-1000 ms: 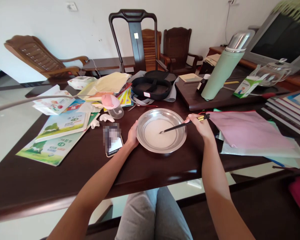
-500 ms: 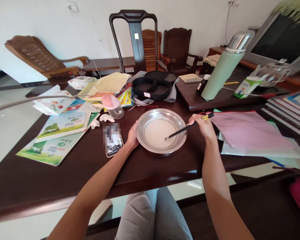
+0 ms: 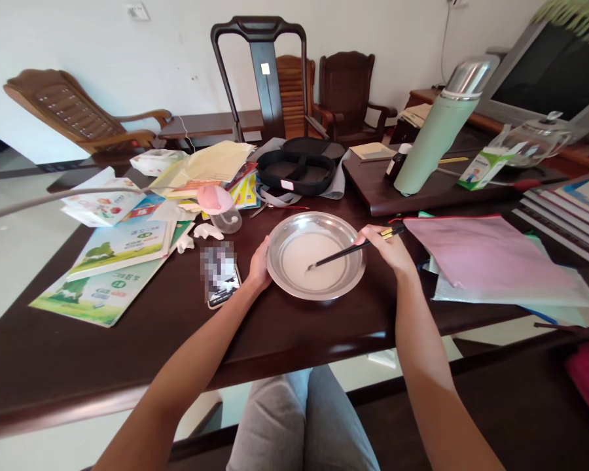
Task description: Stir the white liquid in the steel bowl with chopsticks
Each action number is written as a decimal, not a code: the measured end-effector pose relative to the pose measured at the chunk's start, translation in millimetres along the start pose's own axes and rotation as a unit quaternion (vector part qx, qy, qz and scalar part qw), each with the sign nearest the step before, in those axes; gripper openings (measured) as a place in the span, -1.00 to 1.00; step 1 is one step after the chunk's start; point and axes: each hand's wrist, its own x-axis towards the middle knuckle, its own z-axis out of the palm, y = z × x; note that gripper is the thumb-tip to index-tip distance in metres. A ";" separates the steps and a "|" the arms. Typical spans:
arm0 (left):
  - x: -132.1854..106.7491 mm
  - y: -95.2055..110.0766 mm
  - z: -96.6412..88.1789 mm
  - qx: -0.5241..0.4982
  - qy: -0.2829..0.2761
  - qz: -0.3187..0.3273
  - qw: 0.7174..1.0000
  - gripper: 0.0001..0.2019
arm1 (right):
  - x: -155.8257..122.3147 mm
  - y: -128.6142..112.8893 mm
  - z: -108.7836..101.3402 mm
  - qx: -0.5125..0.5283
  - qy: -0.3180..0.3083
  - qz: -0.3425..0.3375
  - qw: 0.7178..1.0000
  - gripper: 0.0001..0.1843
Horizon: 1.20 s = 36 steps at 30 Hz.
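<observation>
A shallow round metal basin (image 3: pixel 348 282) with whitish liquid (image 3: pixel 299 252) in it stands on the dark wooden table. My left hand (image 3: pixel 260 265) holds the basin's left rim, its fingers partly hidden beside the wall. My right hand (image 3: pixel 385 247) is closed around black chopsticks (image 3: pixel 341 253) with gold-coloured ends, over the basin's right rim. The chopsticks slant down to the left, and their tips dip into the liquid near the middle. Left of my left hand lies a phone (image 3: pixel 223 278) with a partly blurred screen.
Booklets (image 3: pixel 103 288), crumpled tissues (image 3: pixel 209 231) and a pink-lidded cup (image 3: pixel 220 206) lie to the left. Behind the basin is an open black case (image 3: pixel 297 173). A green thermos (image 3: pixel 436 140) stands at the back right, near a pink zip folder (image 3: pixel 481 252).
My right hand and the chopsticks have moved left, the tips sliding through the liquid towards the basin's middle. My left hand keeps its hold on the rim.
</observation>
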 end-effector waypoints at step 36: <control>-7.2 6.5 4.6 -0.006 0.014 -0.023 1.000 -0.69 | 1.8 0.4 -5.3 -0.002 0.053 0.012 0.999 -0.31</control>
